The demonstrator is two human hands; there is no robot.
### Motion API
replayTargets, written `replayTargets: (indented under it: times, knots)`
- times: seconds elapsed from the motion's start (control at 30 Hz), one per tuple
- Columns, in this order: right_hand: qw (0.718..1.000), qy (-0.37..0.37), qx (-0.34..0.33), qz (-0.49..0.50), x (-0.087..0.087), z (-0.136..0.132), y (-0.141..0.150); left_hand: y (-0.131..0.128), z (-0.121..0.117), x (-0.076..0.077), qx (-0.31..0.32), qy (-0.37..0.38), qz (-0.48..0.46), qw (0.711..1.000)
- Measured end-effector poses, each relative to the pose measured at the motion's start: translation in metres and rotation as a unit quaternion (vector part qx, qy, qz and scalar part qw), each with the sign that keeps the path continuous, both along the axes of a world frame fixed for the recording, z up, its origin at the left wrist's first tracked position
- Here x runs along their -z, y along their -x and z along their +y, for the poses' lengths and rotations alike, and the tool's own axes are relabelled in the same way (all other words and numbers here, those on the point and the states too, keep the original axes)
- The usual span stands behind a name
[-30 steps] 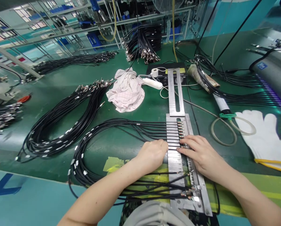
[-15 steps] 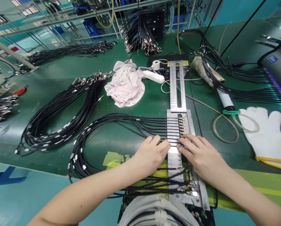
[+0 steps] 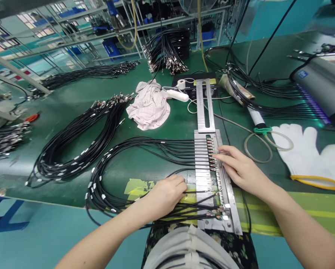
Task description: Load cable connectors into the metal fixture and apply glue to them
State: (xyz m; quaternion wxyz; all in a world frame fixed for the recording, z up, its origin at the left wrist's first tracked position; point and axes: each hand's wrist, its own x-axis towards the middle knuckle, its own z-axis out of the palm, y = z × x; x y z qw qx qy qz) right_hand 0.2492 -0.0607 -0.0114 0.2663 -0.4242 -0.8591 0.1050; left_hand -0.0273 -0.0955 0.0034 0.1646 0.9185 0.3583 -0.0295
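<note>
A slotted metal fixture lies on the green mat in front of me, with several thin black cables laid side by side in its grooves, connector tips pointing right. My left hand rests left of the fixture, fingers curled down on a loose black cable near the lower slots. My right hand lies flat on the fixture's right edge, fingers stretched out over the row of connector tips. More loose cables cross the fixture's near end.
A large bundle of black cables lies to the left, others farther back. A crumpled cloth, a white glove, a clear tube loop and a grey machine surround the fixture.
My left hand has drawn back from the fixture's middle slots toward me, onto a loose cable. My right hand slid a little farther up along the connector row.
</note>
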Motion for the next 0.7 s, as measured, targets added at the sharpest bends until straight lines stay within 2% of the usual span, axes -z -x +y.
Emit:
replayTargets:
  times: [0.13, 0.2, 0.4, 0.53, 0.7]
  knots:
    - [1.0, -0.015, 0.01, -0.014, -0.001, 0.001, -0.001, -0.008, 0.012, -0.004, -0.097, -0.029, -0.058, 0.993]
    - [0.999, -0.026, 0.026, -0.02, -0.001, 0.002, -0.003, -0.016, 0.02, -0.004, -0.114, -0.055, -0.06, 0.99]
    - [0.999, -0.018, 0.034, -0.028, -0.001, 0.003, -0.006, -0.034, 0.025, 0.008, -0.07, -0.106, 0.062, 0.99]
    - [0.999, -0.024, 0.027, -0.038, -0.001, 0.001, -0.005, -0.036, 0.021, 0.011, -0.059, -0.167, 0.054, 0.983]
    - [0.998, -0.023, 0.021, -0.047, -0.001, -0.001, -0.003, -0.038, 0.02, 0.011, -0.049, -0.21, 0.027, 0.976]
